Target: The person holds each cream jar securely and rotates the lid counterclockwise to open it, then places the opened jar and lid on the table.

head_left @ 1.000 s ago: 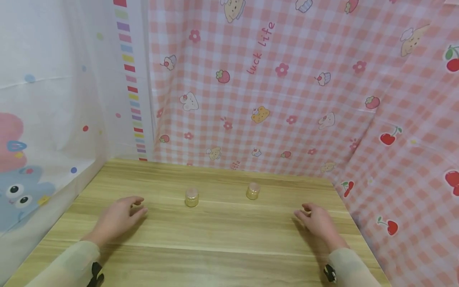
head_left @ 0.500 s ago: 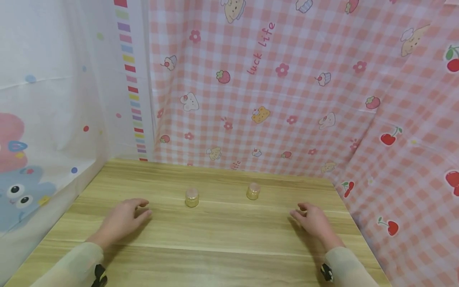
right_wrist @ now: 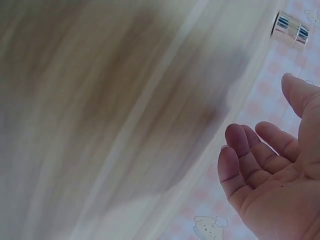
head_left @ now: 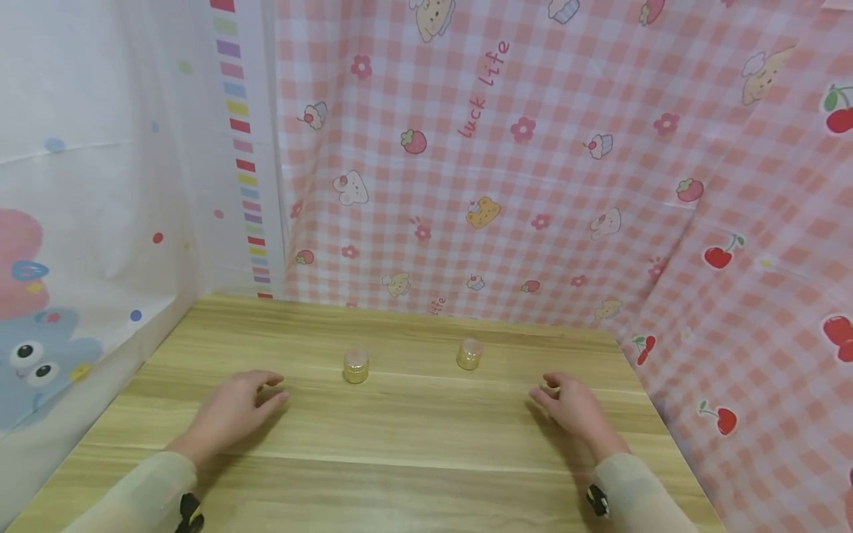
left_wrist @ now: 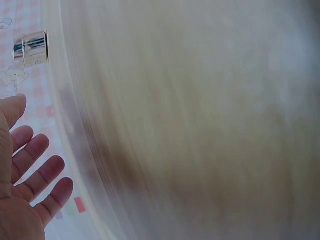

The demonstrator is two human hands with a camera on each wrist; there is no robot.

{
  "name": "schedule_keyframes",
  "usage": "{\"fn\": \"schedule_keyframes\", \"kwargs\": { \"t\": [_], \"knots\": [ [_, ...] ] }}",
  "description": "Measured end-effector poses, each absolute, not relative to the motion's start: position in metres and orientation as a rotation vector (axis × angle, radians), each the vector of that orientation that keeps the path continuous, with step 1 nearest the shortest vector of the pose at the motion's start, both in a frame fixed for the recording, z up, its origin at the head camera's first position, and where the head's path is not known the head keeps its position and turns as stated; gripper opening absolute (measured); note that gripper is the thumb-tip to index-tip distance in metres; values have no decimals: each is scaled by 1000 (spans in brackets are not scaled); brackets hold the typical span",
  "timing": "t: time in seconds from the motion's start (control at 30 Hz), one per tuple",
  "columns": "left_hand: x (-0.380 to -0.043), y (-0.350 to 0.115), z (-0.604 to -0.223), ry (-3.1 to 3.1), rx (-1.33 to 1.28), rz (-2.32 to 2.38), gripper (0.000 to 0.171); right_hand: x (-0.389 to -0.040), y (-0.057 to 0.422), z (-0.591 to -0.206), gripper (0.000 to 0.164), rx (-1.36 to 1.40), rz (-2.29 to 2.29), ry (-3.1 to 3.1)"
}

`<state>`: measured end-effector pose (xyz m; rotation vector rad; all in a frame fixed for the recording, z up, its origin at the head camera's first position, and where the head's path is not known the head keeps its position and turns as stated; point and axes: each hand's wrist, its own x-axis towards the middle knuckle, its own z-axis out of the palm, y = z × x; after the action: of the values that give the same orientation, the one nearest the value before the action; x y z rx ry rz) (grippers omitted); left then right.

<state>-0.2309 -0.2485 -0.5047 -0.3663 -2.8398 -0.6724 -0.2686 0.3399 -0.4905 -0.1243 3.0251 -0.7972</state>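
Note:
Two small gold jars with pinkish tops stand upright on the wooden table, apart from each other. The left jar (head_left: 356,366) is nearest my left hand (head_left: 235,409), which hovers to its left with relaxed fingers and touches nothing. Beyond the right jar (head_left: 469,354), lower and to the right, is my right hand (head_left: 577,411), also holding nothing, thumb apart from its loosely bent fingers. In the left wrist view a shiny jar (left_wrist: 31,49) shows above the thumb. A shiny jar (right_wrist: 291,30) likewise appears past the thumb in the right wrist view.
The wood-grain table (head_left: 400,437) reaches back to a pink checked cloth (head_left: 493,170) hung behind it. A white printed cloth (head_left: 87,185) hangs along the left side. More checked cloth with cherries (head_left: 766,333) closes off the right side.
Both hands have drifted inward over the table, the left hand to the right and the right hand to the left. The two jars have stayed in place.

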Motion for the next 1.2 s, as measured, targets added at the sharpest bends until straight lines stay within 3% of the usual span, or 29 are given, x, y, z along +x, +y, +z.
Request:
{"fn": "schedule_keyframes", "kwargs": {
  "t": [0.67, 1.2],
  "knots": [
    [-225, -215, -504, -2806, -459, -709, 35, -277, 303, -489, 62, -128, -818, 3000],
    [-217, -178, -500, -2788, -646, -655, 42, -288, 276, -495, 65, -160, -875, 2998]
  ]
}}
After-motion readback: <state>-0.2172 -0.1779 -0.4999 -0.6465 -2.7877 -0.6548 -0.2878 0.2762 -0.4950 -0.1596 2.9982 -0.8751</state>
